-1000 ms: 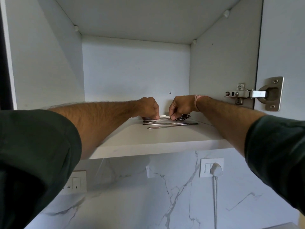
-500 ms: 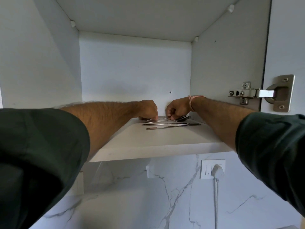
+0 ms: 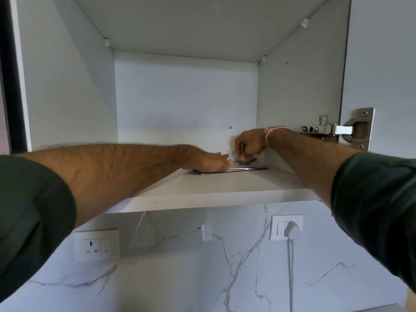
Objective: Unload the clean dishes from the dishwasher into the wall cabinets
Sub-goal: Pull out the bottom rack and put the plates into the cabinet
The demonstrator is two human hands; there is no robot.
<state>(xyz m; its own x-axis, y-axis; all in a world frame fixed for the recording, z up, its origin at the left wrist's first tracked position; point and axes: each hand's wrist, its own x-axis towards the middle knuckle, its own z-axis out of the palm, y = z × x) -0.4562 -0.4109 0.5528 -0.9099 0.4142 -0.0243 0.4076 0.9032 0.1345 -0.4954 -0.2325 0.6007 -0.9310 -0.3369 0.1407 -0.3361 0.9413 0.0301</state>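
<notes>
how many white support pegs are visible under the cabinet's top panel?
3: a left-wall peg near the back corner, a right-wall front peg, and a right-wall back peg. A fourth on the left wall may lie outside the frame.

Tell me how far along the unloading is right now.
Done: several pieces of cutlery lie flat on the cabinet shelf. In hand: the right hand pinches a fork, while the left hand rests flat on the laid pieces. Left: the fork is not yet released, the cabinet door stands open, and the dishwasher is out of view, so what remains there is unknown.
</notes>
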